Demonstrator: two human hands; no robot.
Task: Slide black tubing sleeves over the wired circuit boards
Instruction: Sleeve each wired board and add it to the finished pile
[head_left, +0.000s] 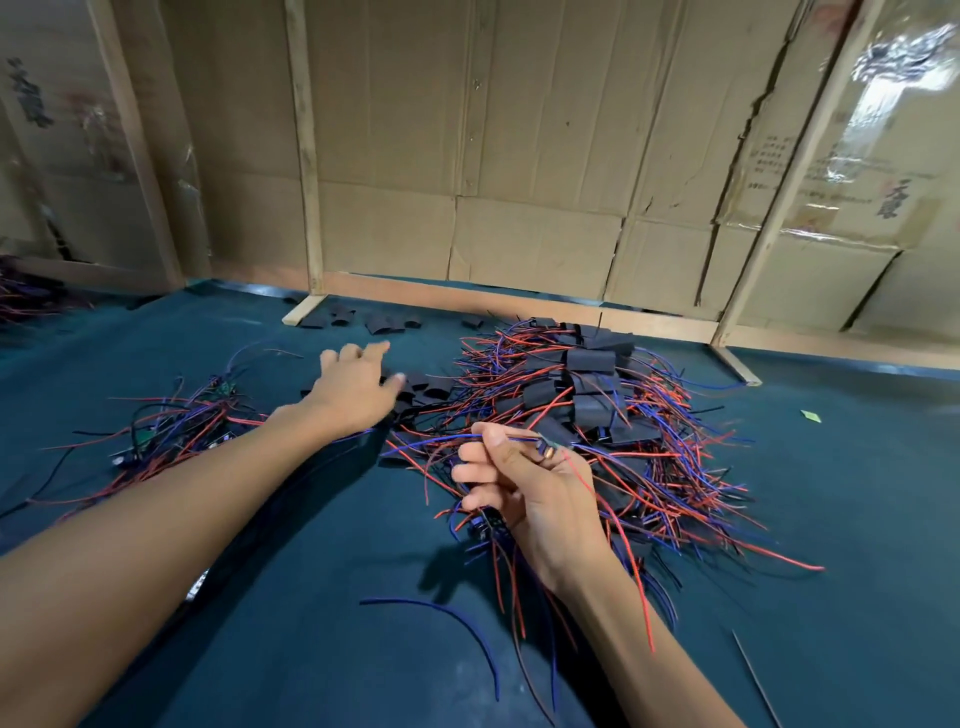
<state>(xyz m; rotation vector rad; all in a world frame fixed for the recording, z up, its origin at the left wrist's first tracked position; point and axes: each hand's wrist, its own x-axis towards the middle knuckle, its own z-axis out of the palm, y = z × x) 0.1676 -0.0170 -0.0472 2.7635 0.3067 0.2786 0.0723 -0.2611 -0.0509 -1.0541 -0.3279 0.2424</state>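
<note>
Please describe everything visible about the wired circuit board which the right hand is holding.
The wired circuit board is small and partly hidden by the fingers; only a dark end with a brownish, coppery part shows past the thumb. The right hand pinches it above the dark green table cover, in front of the big pile of sleeved boards. Thin red and blue wires run from it, some leftward past the fingers, some hanging down beside the wrist. It wears no black sleeve yet.

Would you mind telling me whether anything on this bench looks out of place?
A small green scrap lies alone on the dark teal mat, right of the red-and-blue wire pile. A loose blue wire lies apart in front.
</note>
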